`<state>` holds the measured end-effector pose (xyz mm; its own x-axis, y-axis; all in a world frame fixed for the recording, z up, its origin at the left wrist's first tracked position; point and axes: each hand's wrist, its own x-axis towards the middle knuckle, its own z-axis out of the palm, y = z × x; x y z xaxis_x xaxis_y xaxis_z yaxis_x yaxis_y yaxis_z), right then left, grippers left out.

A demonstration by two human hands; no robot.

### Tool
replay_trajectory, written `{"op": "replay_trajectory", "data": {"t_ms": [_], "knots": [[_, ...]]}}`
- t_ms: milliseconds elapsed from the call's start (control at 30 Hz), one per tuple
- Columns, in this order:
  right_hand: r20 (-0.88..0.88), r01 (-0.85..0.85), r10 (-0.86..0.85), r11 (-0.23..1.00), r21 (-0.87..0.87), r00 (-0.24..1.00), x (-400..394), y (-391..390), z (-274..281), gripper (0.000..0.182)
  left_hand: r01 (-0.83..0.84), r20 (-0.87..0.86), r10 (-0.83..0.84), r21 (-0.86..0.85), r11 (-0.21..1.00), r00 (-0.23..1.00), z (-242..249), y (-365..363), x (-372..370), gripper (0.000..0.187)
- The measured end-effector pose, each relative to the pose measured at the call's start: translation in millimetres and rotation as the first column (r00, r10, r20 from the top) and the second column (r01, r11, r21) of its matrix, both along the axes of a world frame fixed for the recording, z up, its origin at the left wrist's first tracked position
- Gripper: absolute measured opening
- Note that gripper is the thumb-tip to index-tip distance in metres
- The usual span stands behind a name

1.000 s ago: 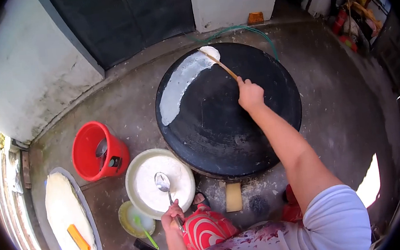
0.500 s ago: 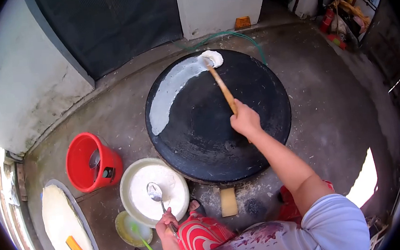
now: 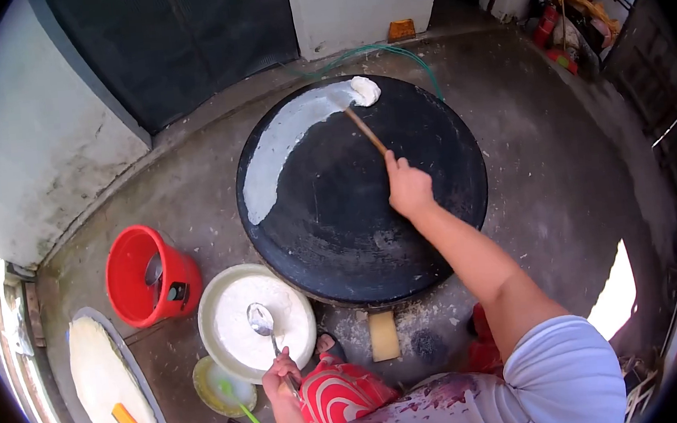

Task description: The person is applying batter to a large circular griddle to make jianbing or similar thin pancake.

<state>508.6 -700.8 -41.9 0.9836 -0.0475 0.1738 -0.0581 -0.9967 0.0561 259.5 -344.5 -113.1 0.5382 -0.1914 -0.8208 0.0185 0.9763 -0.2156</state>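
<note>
A curved strip of white batter (image 3: 273, 157) lies along the far left of the round black griddle (image 3: 362, 209), ending in a thick lump (image 3: 366, 91). A wooden stick (image 3: 366, 131) meets the strip near that lump; the right hand (image 3: 411, 189) has its fingers closed around the near end, well short of the batter, arm stretched forward. The left hand (image 3: 282, 373), low beside the knee, has its fingers wrapped round a metal spoon (image 3: 260, 319) over a pale basin (image 3: 205, 328).

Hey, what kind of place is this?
Perhaps a simple cooking area in a yard or workroom: it has a large black griddle streaked with white batter, a bowl of white mixture beside it, and a grey concrete floor.
</note>
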Motion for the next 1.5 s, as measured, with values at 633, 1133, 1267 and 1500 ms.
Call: {"op": "replay_trajectory", "data": {"t_ms": [633,1133,1267,1500], "knots": [[-0.133,0.282,-0.257,0.929,0.241,0.957,-56,-68,35,0.044,-0.019,-0.005,0.020,0.209,0.978,1.000,45,18,2,0.022],[-0.460,0.478,-0.191,0.060,0.876,0.867,-3,-136,22,0.035,-0.091,0.209,0.062,0.136,0.987,0.976,147,-48,0,0.028],[-0.437,0.465,-0.213,0.101,0.880,0.874,-2,-149,15,0.032,-0.088,0.151,0.065,0.153,0.984,0.986,147,-58,3,0.027],[-0.160,0.230,-0.232,0.315,0.921,0.959,18,-160,-45,0.028,-0.081,0.109,0.058,0.217,0.973,0.992,130,-51,4,0.031]]}}
